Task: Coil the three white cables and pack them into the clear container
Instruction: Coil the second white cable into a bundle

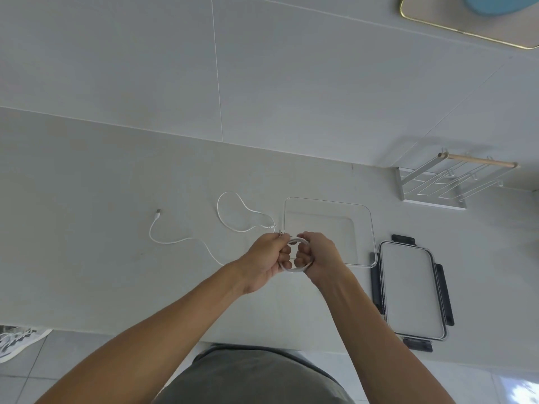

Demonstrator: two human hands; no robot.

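Observation:
Both hands meet over the counter and hold one coiled white cable (295,269) between them. My left hand (267,260) pinches the plug end at the top of the coil; my right hand (316,256) grips the coil's right side. A second white cable (175,242) lies loose on the counter to the left, its plug far left. A third white cable (233,211) lies in an open loop just left of the clear container (372,228). The container stands open just behind my right hand, with nothing visible inside.
The container's clear lid (412,290) with dark clips lies on the counter to the right. A white wire rack (443,182) with a wooden rod stands at the back right against the wall. A shoe (17,341) is on the floor at the lower left.

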